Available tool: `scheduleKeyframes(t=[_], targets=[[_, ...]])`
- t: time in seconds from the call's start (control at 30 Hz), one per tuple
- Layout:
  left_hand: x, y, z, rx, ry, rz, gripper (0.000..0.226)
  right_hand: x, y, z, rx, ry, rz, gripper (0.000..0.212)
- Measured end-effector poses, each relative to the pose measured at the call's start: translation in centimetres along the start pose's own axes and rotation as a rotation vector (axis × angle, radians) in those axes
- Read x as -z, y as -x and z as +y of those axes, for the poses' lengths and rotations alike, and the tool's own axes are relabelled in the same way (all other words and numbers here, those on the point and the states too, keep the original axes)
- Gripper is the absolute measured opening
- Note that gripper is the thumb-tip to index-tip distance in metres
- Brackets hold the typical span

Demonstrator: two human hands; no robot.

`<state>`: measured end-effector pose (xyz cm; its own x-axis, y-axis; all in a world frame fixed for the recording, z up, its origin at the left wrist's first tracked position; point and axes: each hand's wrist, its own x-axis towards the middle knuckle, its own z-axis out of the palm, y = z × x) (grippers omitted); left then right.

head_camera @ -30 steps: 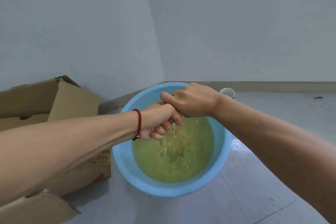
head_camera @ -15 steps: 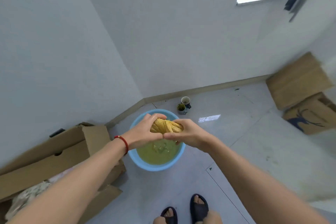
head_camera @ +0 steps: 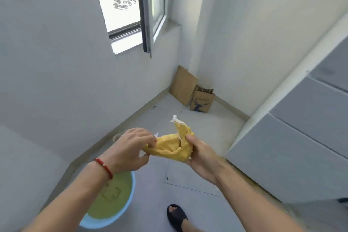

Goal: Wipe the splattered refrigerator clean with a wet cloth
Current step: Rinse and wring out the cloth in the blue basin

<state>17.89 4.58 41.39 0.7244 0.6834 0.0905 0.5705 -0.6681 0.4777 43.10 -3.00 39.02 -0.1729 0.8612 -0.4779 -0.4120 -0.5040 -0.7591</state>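
A crumpled yellow cloth (head_camera: 172, 147) is held in the air between both hands at chest height. My left hand (head_camera: 130, 149), with a red cord on its wrist, pinches the cloth's left end. My right hand (head_camera: 199, 153) grips the right side of the cloth from below, and a white-edged corner sticks up above it. The grey refrigerator (head_camera: 297, 137), with several drawer fronts, stands at the right, close to my right arm. A blue basin (head_camera: 130, 201) of greenish water sits on the floor under my left forearm.
An open window (head_camera: 131, 5) is set in the wall ahead. A flat cardboard piece (head_camera: 182, 84) and a brown paper bag (head_camera: 201, 100) with a deer print lean in the far corner. My foot in a dark slipper (head_camera: 177, 216) stands right of the basin.
I have stood up and turned right, away from the basin. The cloth has come up from over the water, and my hands have gone from wringing it to pulling it apart.
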Motion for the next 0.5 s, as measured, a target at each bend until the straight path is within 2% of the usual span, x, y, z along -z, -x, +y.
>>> scheduleKeyframes(t=[0.13, 0.2, 0.27, 0.33, 0.43, 0.5], targets=[[-2.0, -2.9, 5.0, 0.034, -0.102, -0.507, 0.014, 2.4, 5.1, 0.8, 0.114, -0.007, 0.205, 0.030], [-3.7, -3.4, 8.9, 0.097, -0.028, -0.649, 0.030, 3.6, 7.7, 1.0, 0.145, 0.022, 0.305, 0.030], [-6.3, -3.0, 13.1, 0.137, 0.044, -0.600, 0.057, 4.9, 10.3, 1.5, 0.183, 0.129, 0.373, 0.039], [-9.6, -2.8, 18.0, 0.158, 0.105, -0.481, 0.062, 6.8, 13.6, 2.0, 0.241, 0.213, 0.425, 0.050], [-13.5, -3.4, 24.7, 0.185, 0.217, -0.390, 0.039, 10.5, 18.1, 2.8, 0.303, 0.404, 0.574, 0.057], [-15.6, -4.7, 29.0, 0.162, 0.252, -0.422, 0.018, 14.1, 21.5, 3.2, 0.323, 0.445, 0.644, 0.056]])
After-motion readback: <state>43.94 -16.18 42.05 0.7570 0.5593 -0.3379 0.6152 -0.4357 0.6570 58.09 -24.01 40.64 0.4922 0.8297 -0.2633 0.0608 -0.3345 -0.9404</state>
